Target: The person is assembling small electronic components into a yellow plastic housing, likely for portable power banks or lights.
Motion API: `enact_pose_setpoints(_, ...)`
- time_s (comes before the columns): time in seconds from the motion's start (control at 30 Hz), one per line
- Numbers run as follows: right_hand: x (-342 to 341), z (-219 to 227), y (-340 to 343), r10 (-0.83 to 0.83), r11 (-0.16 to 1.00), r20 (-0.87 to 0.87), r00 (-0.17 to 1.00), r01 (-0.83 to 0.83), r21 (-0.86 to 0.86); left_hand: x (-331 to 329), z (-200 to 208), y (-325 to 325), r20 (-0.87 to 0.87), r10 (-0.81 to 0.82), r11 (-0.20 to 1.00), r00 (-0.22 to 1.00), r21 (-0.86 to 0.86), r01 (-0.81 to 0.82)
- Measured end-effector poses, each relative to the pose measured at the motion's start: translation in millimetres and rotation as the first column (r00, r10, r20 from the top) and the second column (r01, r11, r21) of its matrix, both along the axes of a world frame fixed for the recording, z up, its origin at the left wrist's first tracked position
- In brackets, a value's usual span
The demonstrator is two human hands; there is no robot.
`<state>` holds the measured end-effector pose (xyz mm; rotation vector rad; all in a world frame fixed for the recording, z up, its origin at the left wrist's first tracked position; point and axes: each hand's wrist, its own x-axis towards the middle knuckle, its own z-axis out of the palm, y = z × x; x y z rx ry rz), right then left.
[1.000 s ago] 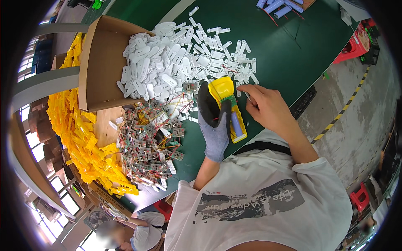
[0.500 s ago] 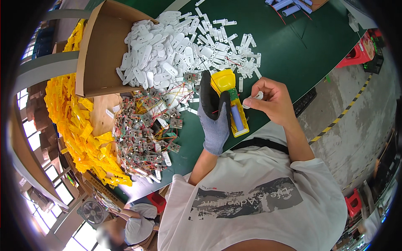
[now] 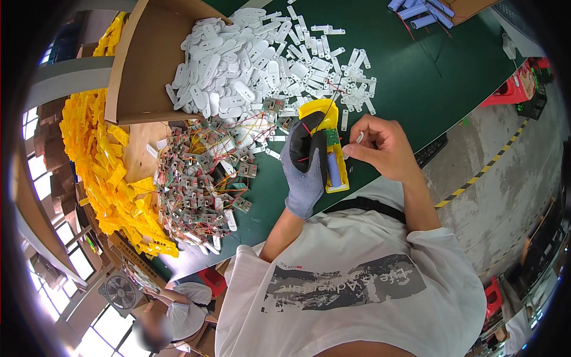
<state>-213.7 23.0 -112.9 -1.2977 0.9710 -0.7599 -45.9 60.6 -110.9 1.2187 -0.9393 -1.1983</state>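
My left hand, in a grey glove with black fingers, grips a long yellow plastic housing near the table's front edge. Inside the housing lie a small green circuit board and a blue-violet cylindrical battery. Thin red and black wires show by the gloved fingers. Just right of the housing, my bare right hand pinches a small white plastic piece. Its shape is partly hidden by the fingers.
White plastic parts spread from a cardboard box. Wired circuit boards are heaped at the left, beside yellow housings. Several more batteries lie at the far right. Another person sits at the lower left.
My right hand has turned its fingers inward, so less of the white piece shows. The left hand's black fingers now reach across the housing's upper part. The whole view has shifted slightly.
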Motion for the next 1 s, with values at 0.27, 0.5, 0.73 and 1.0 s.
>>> enact_pose_setpoints(0.27,20,-1,6,-0.135,0.991,0.047,0.990,0.135,0.008,2,-12,4,0.156,0.062,0.997,0.986,-0.048,-0.055)
enact_pose_setpoints(0.5,34,-7,19,-0.200,0.977,0.120,0.972,0.206,-0.044,-1,-13,7,0.097,0.166,0.986,0.981,-0.015,-0.165)
enact_pose_setpoints(0.73,33,-8,18,-0.117,0.981,0.102,0.988,0.131,-0.142,2,-23,5,0.206,0.146,0.989,0.968,-0.049,-0.139)
enact_pose_setpoints(1.0,39,-8,20,-0.170,0.975,0.133,0.976,0.187,-0.122,1,-24,0,0.244,0.124,0.992,0.962,-0.067,-0.111)
